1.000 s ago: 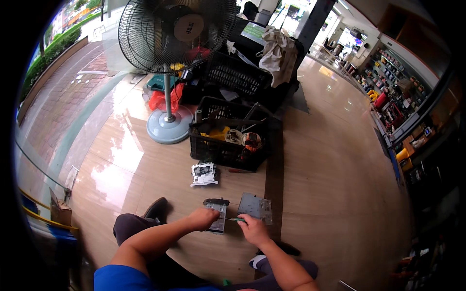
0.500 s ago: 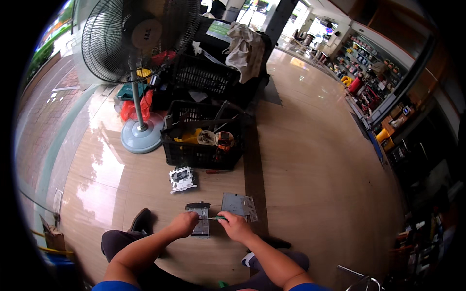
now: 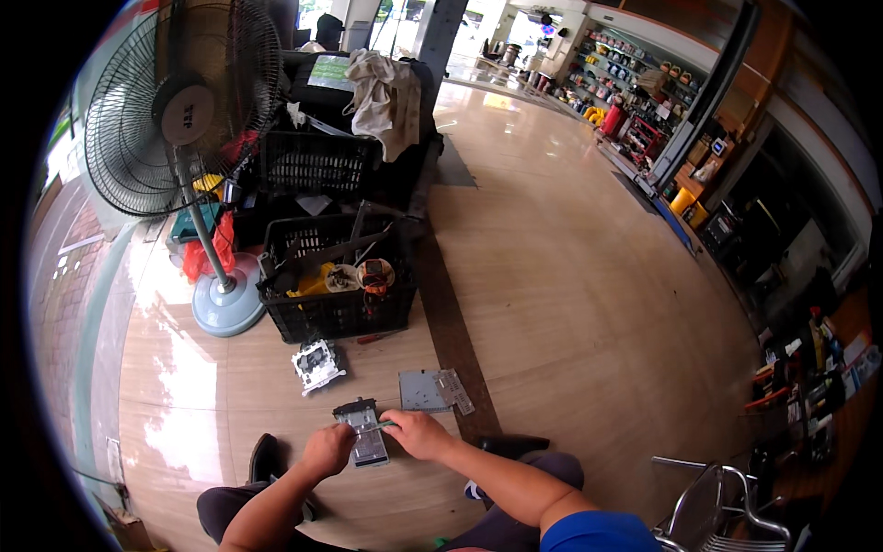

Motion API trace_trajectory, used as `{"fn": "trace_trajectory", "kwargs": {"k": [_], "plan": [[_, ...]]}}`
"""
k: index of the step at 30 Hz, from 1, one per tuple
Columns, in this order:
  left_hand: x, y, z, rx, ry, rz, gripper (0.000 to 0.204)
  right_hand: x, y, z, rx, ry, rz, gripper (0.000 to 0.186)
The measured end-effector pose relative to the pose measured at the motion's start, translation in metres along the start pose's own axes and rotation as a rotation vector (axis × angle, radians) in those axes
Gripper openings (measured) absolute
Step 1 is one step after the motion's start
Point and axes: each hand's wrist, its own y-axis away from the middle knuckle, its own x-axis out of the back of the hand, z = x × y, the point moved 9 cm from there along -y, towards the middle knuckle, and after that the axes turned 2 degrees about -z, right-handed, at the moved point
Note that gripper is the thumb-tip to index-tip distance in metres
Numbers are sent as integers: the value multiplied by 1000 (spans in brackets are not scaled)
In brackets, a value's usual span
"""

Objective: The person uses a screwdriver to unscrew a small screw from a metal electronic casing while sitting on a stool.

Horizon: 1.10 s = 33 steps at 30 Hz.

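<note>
My right hand [image 3: 416, 434] is closed round the green handle of a screwdriver [image 3: 384, 425]. The screwdriver lies nearly level, its thin shaft pointing left. At the shaft's far end my left hand [image 3: 329, 449] has its fingers pinched together; whether they grip the tip or something small is hidden. Both hands are just over a grey metal device [image 3: 371, 450] with a dark front piece, which sits on the floor between my feet. Beyond my right hand, a flat grey metal plate [image 3: 421, 391] lies beside a perforated metal strip [image 3: 454, 391].
A white-framed mechanism [image 3: 317, 366] lies on the floor ahead, near a red-handled tool [image 3: 370, 339]. Behind it stands a black crate [image 3: 336, 315] of parts and tools. A standing fan [image 3: 227, 299] is at the left, a metal-framed chair [image 3: 704, 506] at the lower right.
My view has swung, so the floor, crate and fan sit further left and the chair shows more. Both hands stay over the device, with the screwdriver still in my right hand.
</note>
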Motion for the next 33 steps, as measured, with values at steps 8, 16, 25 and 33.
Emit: {"fn": "trace_trajectory", "kwargs": {"k": [8,16,25,33], "plan": [[0,-1,3,34,-16,-11,15,11,1,3,-28,-25,5,19],[1,-1,5,17,-6,4,15,13,0,8,-86,-9,3,18],[5,-1,7,33,0,8,16,11,-1,7,-91,13,-2,19],[9,0,6,47,-7,36,15,9,-5,-1,-78,14,-2,18]]}}
